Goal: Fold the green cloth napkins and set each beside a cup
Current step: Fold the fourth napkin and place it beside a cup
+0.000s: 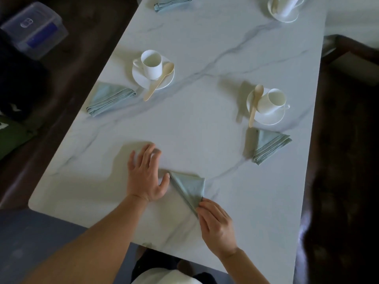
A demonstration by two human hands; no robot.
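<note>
A pale green napkin (189,188), folded into a triangle, lies on the white marble table (205,124) near its front edge. My right hand (216,226) pinches its near corner. My left hand (146,177) lies flat with fingers spread just left of it, the thumb tip touching the napkin's far left point. A folded napkin (109,98) lies beside the left cup (151,64). Another folded napkin (269,145) lies just in front of the right cup (270,100). A third folded napkin (171,3) sits at the far edge, and a third cup (285,6) stands at the far right.
Each cup stands on a white saucer; a wooden spoon (159,80) rests on the left saucer and another wooden spoon (254,105) on the right one. A clear plastic box (34,29) sits off the table at the upper left. Dark chairs flank the table.
</note>
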